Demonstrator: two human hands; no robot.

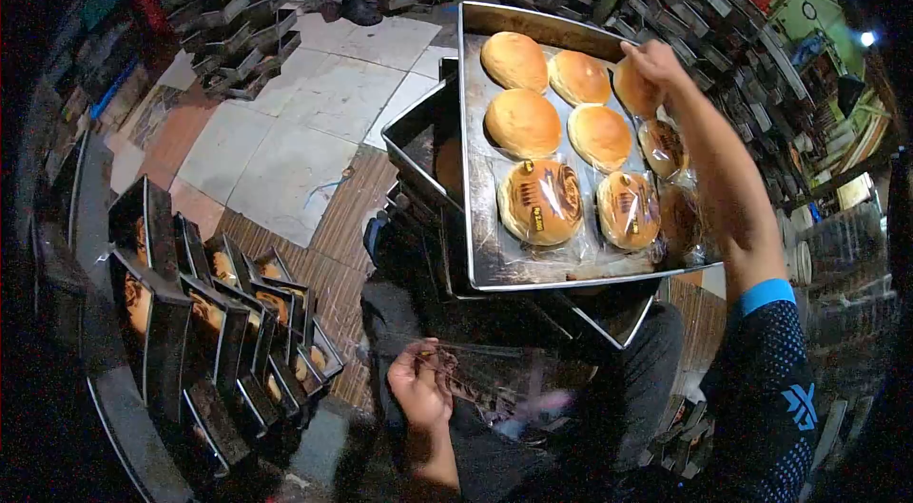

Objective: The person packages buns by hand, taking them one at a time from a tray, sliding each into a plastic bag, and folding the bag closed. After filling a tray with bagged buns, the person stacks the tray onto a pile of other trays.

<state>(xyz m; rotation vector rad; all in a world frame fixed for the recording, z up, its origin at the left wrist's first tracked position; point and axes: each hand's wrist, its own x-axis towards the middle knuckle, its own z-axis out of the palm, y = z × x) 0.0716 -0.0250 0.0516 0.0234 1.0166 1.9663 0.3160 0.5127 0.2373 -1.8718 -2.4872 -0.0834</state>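
Observation:
A metal baking tray (480, 265) of round golden buns sits askew on other trays in front of me. My right hand (654, 66) is closed on its far right rim, beside a bun (635, 89) partly hidden by the hand. Plain buns (523, 123) fill the far rows. Nearer me, buns (540, 203) lie in clear printed wrappers. Low over my lap, my left hand (423, 387) pinches clear plastic bags (485, 389) with dark print. The tray's right side is partly covered by my forearm.
Under the tray stand more metal trays (418, 137). At left, several stacked trays (166, 313) hold wrapped buns. Tall tray stacks (238, 18) line the back, where another person's leg and shoe (352, 4) show. Pale tiles (285, 161) and brown striped flooring lie between.

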